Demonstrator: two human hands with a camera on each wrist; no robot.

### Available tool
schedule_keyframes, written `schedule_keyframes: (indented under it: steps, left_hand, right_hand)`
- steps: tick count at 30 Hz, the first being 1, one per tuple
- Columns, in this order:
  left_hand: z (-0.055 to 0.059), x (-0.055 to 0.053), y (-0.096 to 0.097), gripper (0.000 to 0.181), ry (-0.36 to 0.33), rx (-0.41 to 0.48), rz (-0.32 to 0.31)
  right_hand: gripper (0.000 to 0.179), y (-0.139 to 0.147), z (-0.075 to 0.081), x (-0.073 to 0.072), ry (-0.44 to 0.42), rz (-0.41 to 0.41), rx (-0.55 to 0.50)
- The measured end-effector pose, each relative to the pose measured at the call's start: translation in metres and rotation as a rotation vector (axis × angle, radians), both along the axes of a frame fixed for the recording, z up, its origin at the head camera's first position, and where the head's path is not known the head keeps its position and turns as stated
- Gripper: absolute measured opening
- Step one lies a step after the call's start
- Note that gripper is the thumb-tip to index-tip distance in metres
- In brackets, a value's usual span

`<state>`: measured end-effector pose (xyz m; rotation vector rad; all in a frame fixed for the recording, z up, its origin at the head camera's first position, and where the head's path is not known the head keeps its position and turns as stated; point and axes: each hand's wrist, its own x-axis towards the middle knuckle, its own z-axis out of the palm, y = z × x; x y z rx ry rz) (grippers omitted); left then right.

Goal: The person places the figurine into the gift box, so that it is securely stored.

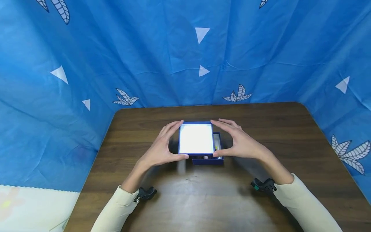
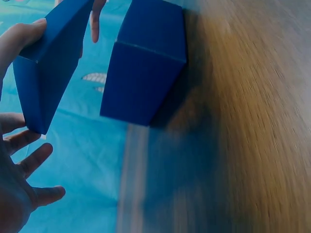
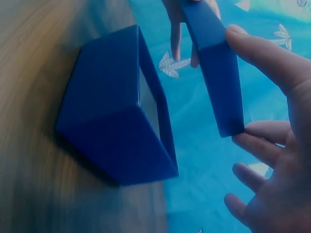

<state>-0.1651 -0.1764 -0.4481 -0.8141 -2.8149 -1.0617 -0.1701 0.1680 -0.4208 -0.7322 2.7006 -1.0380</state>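
A shallow blue box lid (image 1: 196,139) with a bright white face turned up is held level above the table. My left hand (image 1: 159,148) grips its left side between thumb and fingers, and my right hand (image 1: 243,141) grips the right side the same way. Beneath it stands a deeper blue box (image 1: 208,161), open at the top and partly covered from above by the lid. Small items, one yellowish, show inside the box but are too small to identify. Both wrist views show a gap between the lid (image 2: 56,63) and the box (image 3: 102,107).
The box stands on a dark brown wooden table (image 1: 139,125). A blue curtain (image 1: 174,48) with white triangles and leaf prints hangs behind the table and along its sides. Pale cloth (image 1: 34,206) shows at the lower left. Each wrist carries a black strap device (image 1: 263,185).
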Motion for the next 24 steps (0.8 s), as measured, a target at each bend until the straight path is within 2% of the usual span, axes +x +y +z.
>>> schedule_keyframes:
  steps: [5, 13, 19, 24]
  left_hand:
    - [0.000, -0.003, 0.011, 0.121, -0.010, 0.005, -0.025]
    - [-0.001, -0.002, 0.026, 0.122, -0.030, -0.020, -0.029]
    - [0.000, -0.002, 0.031, 0.123, -0.024, -0.030, -0.025]
    - [0.001, -0.001, 0.032, 0.122, -0.027, -0.023, -0.022]
  right_hand:
    - [0.111, 0.013, -0.002, 0.002, 0.007, -0.005, 0.017]
    - [0.113, 0.028, -0.003, 0.006, 0.009, -0.018, 0.021]
    - [0.113, 0.032, -0.004, 0.008, -0.001, -0.017, 0.024]
    - [0.120, 0.033, -0.004, 0.011, -0.001, -0.002, 0.020]
